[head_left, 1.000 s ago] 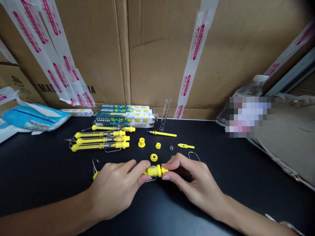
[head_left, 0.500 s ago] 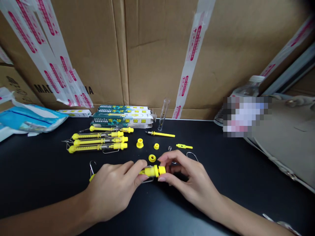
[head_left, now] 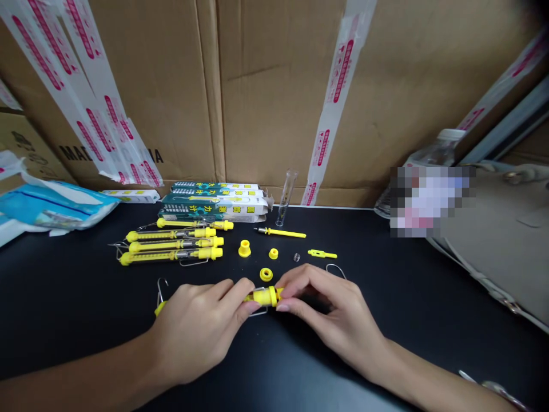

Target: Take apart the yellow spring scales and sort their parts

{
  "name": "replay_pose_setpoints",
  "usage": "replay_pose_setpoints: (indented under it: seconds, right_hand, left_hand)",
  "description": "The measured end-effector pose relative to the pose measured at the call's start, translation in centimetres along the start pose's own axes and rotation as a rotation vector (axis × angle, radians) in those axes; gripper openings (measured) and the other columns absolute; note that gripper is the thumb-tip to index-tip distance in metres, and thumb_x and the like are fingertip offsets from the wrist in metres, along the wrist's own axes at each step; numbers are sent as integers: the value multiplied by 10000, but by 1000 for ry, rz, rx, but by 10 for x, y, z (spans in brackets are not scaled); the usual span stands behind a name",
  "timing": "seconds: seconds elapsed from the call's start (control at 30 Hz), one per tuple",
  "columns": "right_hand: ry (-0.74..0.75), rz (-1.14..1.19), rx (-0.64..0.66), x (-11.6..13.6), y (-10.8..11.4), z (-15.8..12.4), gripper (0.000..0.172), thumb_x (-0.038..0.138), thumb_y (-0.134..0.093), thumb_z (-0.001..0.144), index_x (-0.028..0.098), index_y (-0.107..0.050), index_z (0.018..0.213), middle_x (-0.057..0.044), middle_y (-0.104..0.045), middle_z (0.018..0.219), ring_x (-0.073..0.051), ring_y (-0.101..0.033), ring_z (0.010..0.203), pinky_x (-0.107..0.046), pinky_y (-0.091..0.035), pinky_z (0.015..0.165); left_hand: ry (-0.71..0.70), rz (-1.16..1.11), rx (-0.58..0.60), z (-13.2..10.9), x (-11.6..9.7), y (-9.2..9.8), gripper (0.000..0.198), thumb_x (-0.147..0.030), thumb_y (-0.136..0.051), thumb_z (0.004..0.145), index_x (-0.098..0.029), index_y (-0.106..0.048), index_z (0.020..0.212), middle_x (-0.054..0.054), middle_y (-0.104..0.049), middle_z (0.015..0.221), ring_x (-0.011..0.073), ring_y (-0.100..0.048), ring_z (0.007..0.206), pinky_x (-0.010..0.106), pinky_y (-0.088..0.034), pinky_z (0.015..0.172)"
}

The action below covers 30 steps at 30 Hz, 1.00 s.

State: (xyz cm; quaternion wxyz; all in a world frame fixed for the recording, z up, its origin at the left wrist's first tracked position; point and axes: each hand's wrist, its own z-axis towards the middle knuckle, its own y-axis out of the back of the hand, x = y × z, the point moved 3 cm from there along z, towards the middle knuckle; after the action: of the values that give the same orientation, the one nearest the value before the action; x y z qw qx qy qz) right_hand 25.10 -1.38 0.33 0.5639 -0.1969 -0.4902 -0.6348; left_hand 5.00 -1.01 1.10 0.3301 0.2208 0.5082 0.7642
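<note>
A yellow spring scale (head_left: pixel 265 297) lies low over the black tabletop (head_left: pixel 274 366), its long axis running roughly left to right across the person's front; the left hand (head_left: pixel 206 326) wraps its barrel, hiding most of it, while a wire hook (head_left: pixel 161 290) sticks out past the knuckles at the far left; the capped end points straight at the right hand (head_left: pixel 337 320), which is the nearer to it and pinches the small yellow end cap (head_left: pixel 280 293) narrowly between thumb and fingertips, in line with the barrel; how deeply the cap sits cannot be told; just beyond that joint lies a yellow flanged ring (head_left: pixel 266 274), with a small coil spring (head_left: pixel 297 257) farther back; four similar yellow scales (head_left: pixel 156 246) lie side by side beyond the left hand.
</note>
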Motion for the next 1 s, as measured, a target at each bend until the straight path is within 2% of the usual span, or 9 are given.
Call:
replay_pose_setpoints:
  seconds: [0.17,0.3,0.4,0.5,0.63,0.67,0.83,1.0]
  right_hand:
    - [-119,23,14,-3,1,1,154,278,-759,856,220,-662,960,7,-730,892,-135,-713,747,-234,-606,728]
    - [-179,24,74,-5,0,2,103,255,-743,869,217,-679,939,24,-752,822,-123,-717,685,-218,-603,694]
    - [-165,29,56,-5,0,1,92,247,-730,879,211,-665,934,7,-742,854,-125,-718,686,-217,-606,661]
    - [-105,64,35,-2,0,0,168,282,-779,838,200,-664,928,-16,-726,898,-138,-720,729,-230,-615,677]
    - [-42,72,6,0,1,-2,58,253,-714,897,208,-678,903,-32,-713,938,-151,-706,826,-257,-616,761]
    - [-47,81,-2,-1,1,-2,40,242,-699,908,214,-675,925,-29,-711,946,-150,-705,843,-258,-617,780]
    - [-103,78,8,-4,0,0,177,249,-730,879,228,-661,1041,-14,-713,996,-150,-714,870,-263,-622,829]
    - [-145,7,71,-5,-2,1,119,214,-705,896,229,-675,1010,10,-741,921,-134,-719,775,-238,-610,769]
  left_hand:
    - [3,-13,16,1,0,0,375,-337,-234,1074,-214,-583,1015,-25,-658,683,187,-693,550,292,-408,459]
    - [19,-14,28,0,0,0,358,-333,-240,1074,-222,-574,1005,-33,-649,677,193,-705,569,308,-369,447]
    - [20,-20,22,-1,0,0,355,-337,-241,1074,-225,-571,1008,-37,-645,677,193,-703,569,315,-353,443]
    - [31,-29,23,-1,0,0,366,-346,-240,1075,-224,-578,1000,-34,-645,675,192,-701,570,308,-357,443]
    - [24,-34,13,0,0,0,366,-350,-260,1074,-220,-595,1003,-23,-666,689,166,-687,567,268,-395,469]
    - [20,-33,6,0,0,1,362,-350,-266,1073,-218,-597,1010,-20,-674,697,159,-681,564,258,-403,477]
    - [18,-28,-13,0,1,1,368,-349,-260,1075,-215,-598,1019,-14,-687,706,148,-680,563,245,-402,484]
    - [24,-8,-13,1,0,1,381,-349,-244,1078,-215,-592,999,-30,-655,663,176,-699,557,289,-366,446]
